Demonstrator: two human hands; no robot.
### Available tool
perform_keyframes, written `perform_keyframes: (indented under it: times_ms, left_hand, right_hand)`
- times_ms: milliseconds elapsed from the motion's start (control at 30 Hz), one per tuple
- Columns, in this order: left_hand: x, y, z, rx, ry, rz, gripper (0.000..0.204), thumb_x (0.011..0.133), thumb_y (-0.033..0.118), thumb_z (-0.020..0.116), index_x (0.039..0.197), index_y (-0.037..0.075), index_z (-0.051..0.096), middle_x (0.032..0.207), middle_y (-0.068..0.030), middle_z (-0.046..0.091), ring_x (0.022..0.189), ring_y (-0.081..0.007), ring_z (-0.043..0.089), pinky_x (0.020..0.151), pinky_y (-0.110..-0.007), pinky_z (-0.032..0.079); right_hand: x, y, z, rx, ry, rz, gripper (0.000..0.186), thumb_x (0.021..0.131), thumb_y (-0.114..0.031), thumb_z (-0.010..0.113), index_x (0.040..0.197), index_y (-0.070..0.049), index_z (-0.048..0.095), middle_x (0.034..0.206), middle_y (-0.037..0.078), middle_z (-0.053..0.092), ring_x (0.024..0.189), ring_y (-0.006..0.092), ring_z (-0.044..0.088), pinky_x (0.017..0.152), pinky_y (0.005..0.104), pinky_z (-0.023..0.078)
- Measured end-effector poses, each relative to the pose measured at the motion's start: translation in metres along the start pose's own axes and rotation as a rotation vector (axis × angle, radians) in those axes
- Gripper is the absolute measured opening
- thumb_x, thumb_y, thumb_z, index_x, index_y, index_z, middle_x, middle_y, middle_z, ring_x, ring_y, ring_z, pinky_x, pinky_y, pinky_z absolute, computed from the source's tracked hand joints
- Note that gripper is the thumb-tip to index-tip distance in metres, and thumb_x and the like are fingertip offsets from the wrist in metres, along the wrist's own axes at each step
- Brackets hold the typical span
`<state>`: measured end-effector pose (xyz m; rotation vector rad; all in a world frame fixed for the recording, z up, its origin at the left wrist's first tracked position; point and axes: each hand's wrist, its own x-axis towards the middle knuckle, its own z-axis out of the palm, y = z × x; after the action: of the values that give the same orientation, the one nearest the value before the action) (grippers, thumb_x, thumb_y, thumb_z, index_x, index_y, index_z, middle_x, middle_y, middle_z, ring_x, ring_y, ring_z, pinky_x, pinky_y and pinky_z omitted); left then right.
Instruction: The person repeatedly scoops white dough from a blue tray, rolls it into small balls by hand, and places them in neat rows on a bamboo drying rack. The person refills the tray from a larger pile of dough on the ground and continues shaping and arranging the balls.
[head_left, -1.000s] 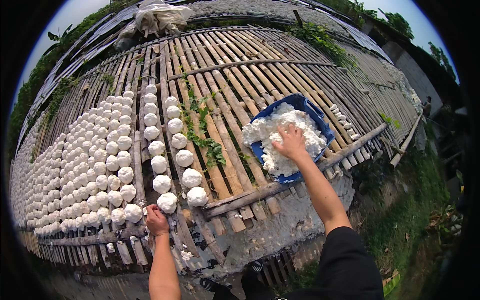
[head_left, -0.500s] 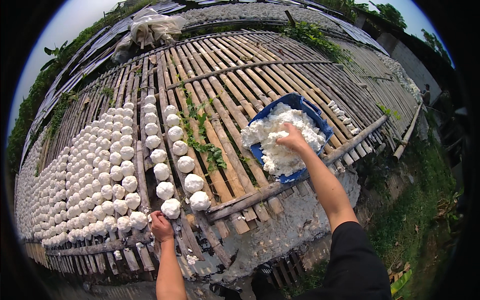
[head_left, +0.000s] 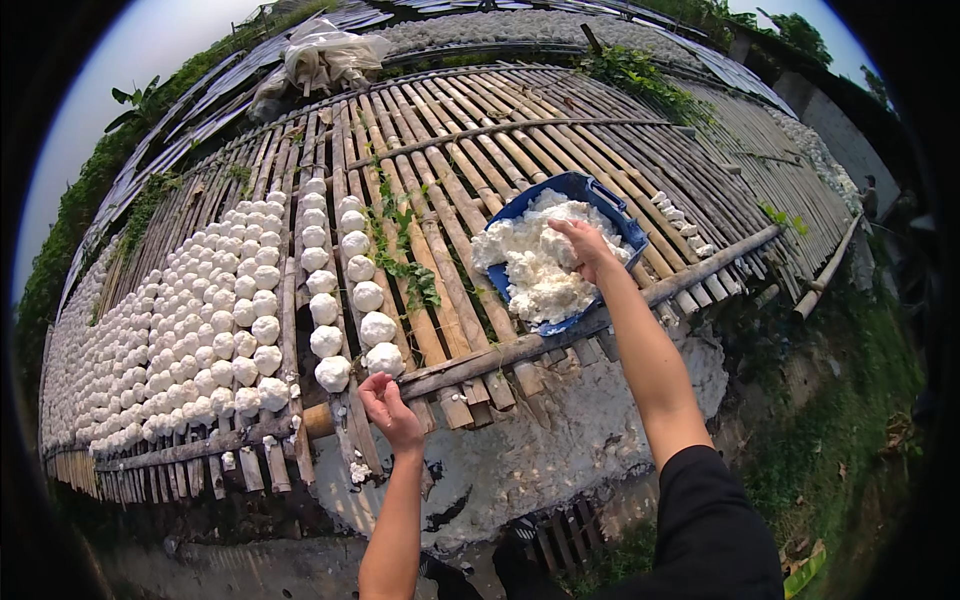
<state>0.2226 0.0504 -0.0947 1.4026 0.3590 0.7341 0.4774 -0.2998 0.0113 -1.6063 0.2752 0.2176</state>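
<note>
Around a clump of wet white mash (head_left: 545,290), my right hand (head_left: 590,250) curls its fingers; the clump's edge blends into the pile. That crumbly pile fills a blue plastic tub (head_left: 630,222), heaped toward its left side. My left hand (head_left: 393,412) is raised with fingers loosely bent and apart, holding nothing. Just beyond it, at the front end of a row, lies a rounded white ball (head_left: 383,360). Another white ball (head_left: 332,374) ends the neighbouring row to the left.
Many white balls (head_left: 200,340) stand in rows on the bamboo rack (head_left: 450,200) at left. A thick bamboo pole (head_left: 500,352) edges its front. Green vines (head_left: 410,275) creep between slats. Small white pieces (head_left: 680,222) lie right of the tub. Plastic sheeting (head_left: 325,55) sits far back.
My left hand has moved right, away from the rack's front corner, and its fingers have opened. My right hand has turned in the mash. The view has shifted slightly.
</note>
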Motion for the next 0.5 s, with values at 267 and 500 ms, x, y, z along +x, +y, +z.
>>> perform_keyframes:
  times_ms: [267,500]
  left_hand:
    - [-0.061,0.070,0.093,-1.158,-0.635,-1.320,0.071,0.102,0.068,0.053,0.143,0.010,0.051,0.148,-0.0190,0.054,0.142,-0.0380,0.051,0.119,-0.063,0.040]
    - [-0.122,0.075,0.053,-0.713,-0.450,-0.997,0.055,0.113,0.055,0.042,0.141,0.011,0.057,0.134,-0.0084,0.065,0.124,-0.0240,0.064,0.106,-0.038,0.053]
  right_hand:
    - [-0.209,0.071,0.089,0.370,-0.186,-0.345,0.025,0.105,-0.027,0.068,0.120,-0.008,0.061,0.124,0.012,0.068,0.109,0.0176,0.067,0.096,0.0361,0.057]
    - [-0.313,0.099,0.137,-0.488,0.095,-0.773,0.030,0.100,-0.022,0.064,0.121,-0.001,0.066,0.124,0.022,0.064,0.107,0.0407,0.064,0.098,0.0478,0.050]
